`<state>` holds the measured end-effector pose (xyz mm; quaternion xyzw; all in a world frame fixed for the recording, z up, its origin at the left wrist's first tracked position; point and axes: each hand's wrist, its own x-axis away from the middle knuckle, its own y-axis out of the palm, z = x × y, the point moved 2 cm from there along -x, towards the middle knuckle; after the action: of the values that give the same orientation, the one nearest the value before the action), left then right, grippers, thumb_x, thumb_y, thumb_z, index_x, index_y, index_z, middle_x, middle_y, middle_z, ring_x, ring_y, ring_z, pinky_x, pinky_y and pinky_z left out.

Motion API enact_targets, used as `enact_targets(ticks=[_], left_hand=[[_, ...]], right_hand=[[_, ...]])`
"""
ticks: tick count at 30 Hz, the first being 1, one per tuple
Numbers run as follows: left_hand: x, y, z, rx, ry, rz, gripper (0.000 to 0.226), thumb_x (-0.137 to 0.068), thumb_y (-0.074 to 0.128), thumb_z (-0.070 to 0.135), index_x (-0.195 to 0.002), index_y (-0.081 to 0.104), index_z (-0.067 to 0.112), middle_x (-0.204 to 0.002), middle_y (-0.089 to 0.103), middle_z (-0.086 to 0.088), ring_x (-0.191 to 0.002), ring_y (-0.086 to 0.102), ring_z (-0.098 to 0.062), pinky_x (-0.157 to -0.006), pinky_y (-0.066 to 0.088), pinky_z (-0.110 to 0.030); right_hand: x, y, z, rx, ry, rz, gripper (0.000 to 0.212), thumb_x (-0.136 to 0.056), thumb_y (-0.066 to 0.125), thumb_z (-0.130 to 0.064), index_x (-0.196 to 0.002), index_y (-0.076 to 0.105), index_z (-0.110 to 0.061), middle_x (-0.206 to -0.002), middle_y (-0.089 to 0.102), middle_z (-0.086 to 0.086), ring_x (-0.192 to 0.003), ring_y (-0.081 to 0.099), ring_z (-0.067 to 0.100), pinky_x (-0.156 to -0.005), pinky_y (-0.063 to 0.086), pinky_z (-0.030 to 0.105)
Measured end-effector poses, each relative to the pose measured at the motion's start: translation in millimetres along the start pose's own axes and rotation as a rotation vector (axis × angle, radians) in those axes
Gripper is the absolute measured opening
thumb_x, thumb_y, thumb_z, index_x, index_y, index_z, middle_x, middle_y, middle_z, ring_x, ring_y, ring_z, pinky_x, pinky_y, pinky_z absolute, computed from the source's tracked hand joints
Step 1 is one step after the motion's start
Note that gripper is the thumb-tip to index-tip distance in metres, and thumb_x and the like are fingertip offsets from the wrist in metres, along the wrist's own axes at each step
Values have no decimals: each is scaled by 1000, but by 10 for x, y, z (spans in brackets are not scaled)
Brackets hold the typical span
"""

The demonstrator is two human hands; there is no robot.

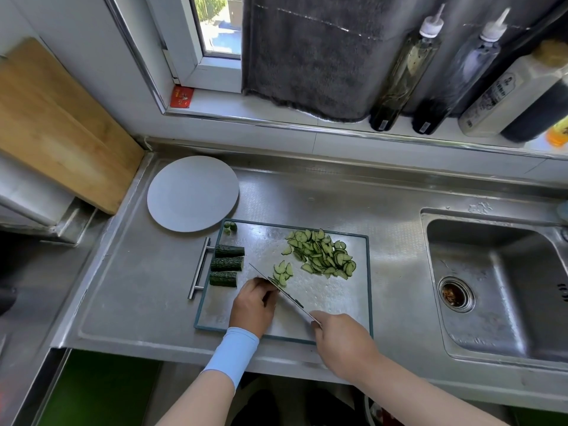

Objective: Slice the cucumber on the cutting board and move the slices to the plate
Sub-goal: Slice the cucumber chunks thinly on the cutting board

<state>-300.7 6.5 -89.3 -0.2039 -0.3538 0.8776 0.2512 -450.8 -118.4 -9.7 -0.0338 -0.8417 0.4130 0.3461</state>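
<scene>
Your right hand [341, 342] grips knife [282, 292] | left hand [253, 305] curls on cucumber piece [273, 280] at blade | step: slicing | three chunks [227, 265] uncut, slices [322, 256] piled on cutting board [338, 302], none on plate [192, 193] yet | next: likely inch left hand back, cut again

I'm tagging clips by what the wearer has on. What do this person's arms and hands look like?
A snug light blue sleeve covers the left wrist and lower forearm. The left hand and right hand are bare: no gloves, rings or watch show. The right forearm is uncovered.
</scene>
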Motion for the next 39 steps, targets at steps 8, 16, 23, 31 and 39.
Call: enact_targets(ticks=[8,16,23,31,39], left_hand=[[-8,-13,9,11,1,-16,21,-66,82,-3,-75,71,13,-78,64,1,-78,53,-9,-72,34,-5],[-3,-13,20,18,0,-29,20,-68,81,-1,-73,68,13,-79,61,3,-77,53,-9,-71,34,-5],[1,14,-21,9,-41,-27,21,-66,83,0,-77,71,14,-82,65,1,-80,54,-10,-72,39,-12],[10,-1,-11,13,-29,-25,22,-65,83,-3,-76,72,13,-82,66,-1,-81,52,-9,-72,38,-10],[21,7,-12,37,-14,-22,20,-69,80,-4,-74,70,12,-79,63,3,-77,55,-9,-69,39,-10]], right_hand=[[-194,36,-103,-110,67,-52,26,-94,36,-15,-73,48,-24,-69,58,2,-66,54,25,-55,39,33],[-300,-3,-131,-134,59,-49,28,-97,38,-18,-72,50,-23,-69,56,-1,-64,50,20,-53,36,30],[-121,16,-124,-89,14,1,22,-98,36,-20,-86,55,-22,-75,61,3,-72,58,25,-64,47,38],[7,-24,-46,-54,-5,-4,24,-100,35,-22,-86,54,-26,-77,61,-1,-71,54,20,-64,45,35],[-200,42,-130,-134,65,-41,31,-98,36,-18,-69,44,-26,-69,56,0,-63,47,19,-55,35,30]])
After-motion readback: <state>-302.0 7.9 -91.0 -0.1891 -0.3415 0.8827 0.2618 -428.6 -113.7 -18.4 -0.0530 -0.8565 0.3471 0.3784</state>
